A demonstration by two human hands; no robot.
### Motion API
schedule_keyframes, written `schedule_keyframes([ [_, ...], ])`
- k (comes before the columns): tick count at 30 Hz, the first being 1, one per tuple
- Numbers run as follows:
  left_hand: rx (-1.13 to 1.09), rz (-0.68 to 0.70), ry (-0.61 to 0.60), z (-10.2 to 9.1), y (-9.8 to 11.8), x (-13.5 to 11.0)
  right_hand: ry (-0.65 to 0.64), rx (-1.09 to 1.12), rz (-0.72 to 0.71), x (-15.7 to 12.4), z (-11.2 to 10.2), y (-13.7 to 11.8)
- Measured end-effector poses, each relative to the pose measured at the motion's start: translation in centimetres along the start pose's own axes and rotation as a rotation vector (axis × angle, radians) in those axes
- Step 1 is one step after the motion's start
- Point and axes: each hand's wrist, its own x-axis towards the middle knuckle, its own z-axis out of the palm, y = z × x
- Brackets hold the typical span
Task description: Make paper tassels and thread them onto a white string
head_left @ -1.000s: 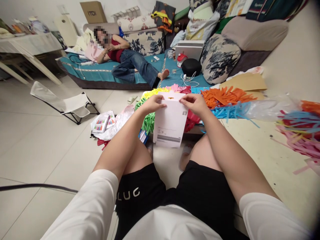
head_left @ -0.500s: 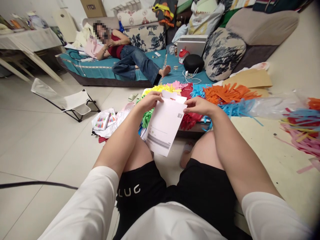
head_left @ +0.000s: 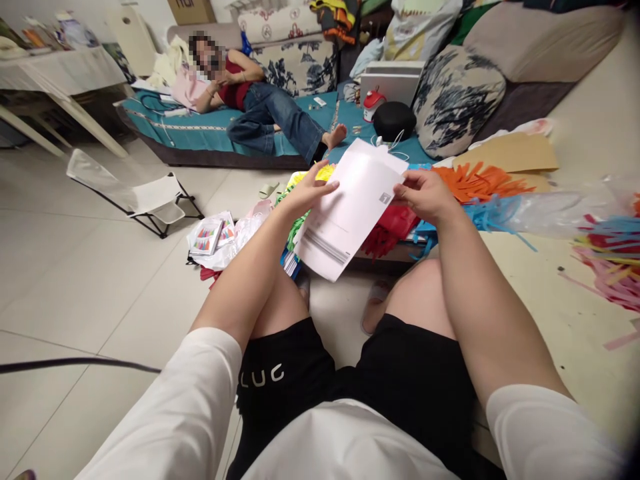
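A white printed sheet point(head_left: 353, 207), with a small grey square marked 1 near its right edge, is held up tilted above my knees. My right hand point(head_left: 429, 195) pinches its right edge between thumb and fingers. At the left edge, my left hand point(head_left: 307, 193) has its thumb lying over the paper and its index finger apart from it. The other left fingers are partly hidden. Behind the sheet lie fringed paper tassels, with yellow, green, red point(head_left: 395, 223), blue and orange point(head_left: 470, 181) ones showing.
A person point(head_left: 280, 113) lies on the teal-covered sofa point(head_left: 195, 137) beyond. At left stand a white folding chair point(head_left: 150, 197) and printed packets point(head_left: 206, 238) on a plastic bag. More tassels point(head_left: 607, 267) lie at right on a pale surface point(head_left: 520, 293). A black cable point(head_left: 80, 363) crosses at lower left.
The sheet has moved up and right, covering its upper backing piece. My left thumb and index finger have spread from their pinch at the top edge. My right hand has moved slightly right and upward.
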Motion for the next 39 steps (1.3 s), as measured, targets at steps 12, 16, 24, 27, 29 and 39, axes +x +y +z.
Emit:
schedule_keyframes([
  [12, 0.3, -0.175, -0.204, 0.3, 2.2, -1.2, 0.093, 0.032, -0.069, 1.7, -2.1, 2.8],
  [16, 0.272, -0.173, -0.198, 0.5, 2.0, -1.2, 0.091, 0.028, -0.048, 1.6, -2.4, 2.8],
  [24, 0.251, -0.154, -0.129, 2.0, 3.1, -1.2, 0.061, 0.056, -0.024, 1.4, -1.5, 2.3],
  [27, 0.253, -0.227, -0.065, 2.6, 3.6, -1.4, 0.052, 0.083, -0.039, 1.3, -0.8, 1.9],
  [29, 0.216, -0.28, -0.058, 2.7, 3.6, -1.6, 0.064, 0.1, -0.064, 1.3, -0.5, 1.8],
  [39, 0.069, -0.341, -0.07, 2.6, 3.7, -1.8, 0.053, 0.1, -0.043, 1.5, 0.0, 2.0],
])
